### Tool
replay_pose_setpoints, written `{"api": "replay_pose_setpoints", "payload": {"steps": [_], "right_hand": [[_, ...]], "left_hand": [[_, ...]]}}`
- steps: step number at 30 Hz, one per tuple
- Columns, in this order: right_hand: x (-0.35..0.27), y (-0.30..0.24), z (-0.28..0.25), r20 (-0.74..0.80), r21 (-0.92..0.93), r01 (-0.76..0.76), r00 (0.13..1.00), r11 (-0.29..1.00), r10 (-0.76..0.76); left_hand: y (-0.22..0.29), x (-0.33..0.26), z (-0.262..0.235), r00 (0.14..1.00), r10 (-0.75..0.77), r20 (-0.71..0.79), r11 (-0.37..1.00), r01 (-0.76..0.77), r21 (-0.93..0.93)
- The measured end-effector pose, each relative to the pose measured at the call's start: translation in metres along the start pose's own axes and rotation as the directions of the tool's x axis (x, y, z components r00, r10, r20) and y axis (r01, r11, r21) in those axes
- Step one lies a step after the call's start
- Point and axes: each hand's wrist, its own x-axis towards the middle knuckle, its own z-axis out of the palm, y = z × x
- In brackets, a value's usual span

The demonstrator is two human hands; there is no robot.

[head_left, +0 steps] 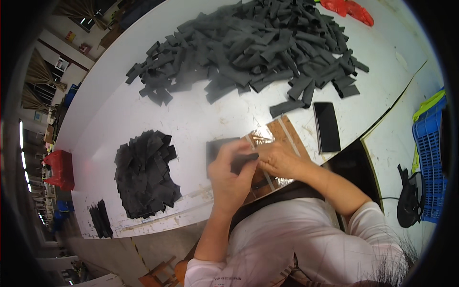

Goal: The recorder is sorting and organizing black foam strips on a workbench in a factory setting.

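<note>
Pinching, left hand [227, 172]: thumb and fingers closed on one dark fabric piece [243, 162], frame centre, long axis roughly left-to-right. Right hand [282, 160]: nearest the piece's right end, fingertips bunched, grip unclear. Below: brown board [275, 128]. Lower left: dark stack [146, 174]. Top: larger tube heap [267, 48].

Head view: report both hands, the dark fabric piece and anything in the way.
Left hand gripping dark fabric piece. Right hand at its end, grip unclear. Brown board beneath right hand. Phone apart, not in the way.
</note>
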Motion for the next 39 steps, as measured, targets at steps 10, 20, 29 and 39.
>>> {"api": "replay_pose_setpoints", "payload": {"steps": [10, 20, 29, 39], "right_hand": [[0.013, -0.018, -0.020, 0.145, -0.077, -0.093, 0.984, 0.993, 0.104], [0.006, -0.006, -0.006, 0.159, 0.108, -0.178, 0.974, 0.978, 0.159], [0.010, -0.014, -0.015, 0.144, 0.003, -0.151, 0.978, 0.988, 0.149], [0.008, -0.018, -0.004, 0.078, -0.183, -0.033, 0.996, 0.983, 0.048]], "left_hand": [[0.004, -0.006, -0.011, 0.988, -0.005, -0.152, 0.843, -0.078, -0.532], [0.009, -0.007, -0.009, 0.987, 0.072, -0.143, 0.889, -0.128, -0.440], [-0.003, -0.006, -0.013, 0.978, 0.147, -0.148, 0.873, -0.199, -0.446], [-0.008, -0.021, -0.022, 0.956, -0.149, -0.253, 0.700, -0.078, -0.710]]}}
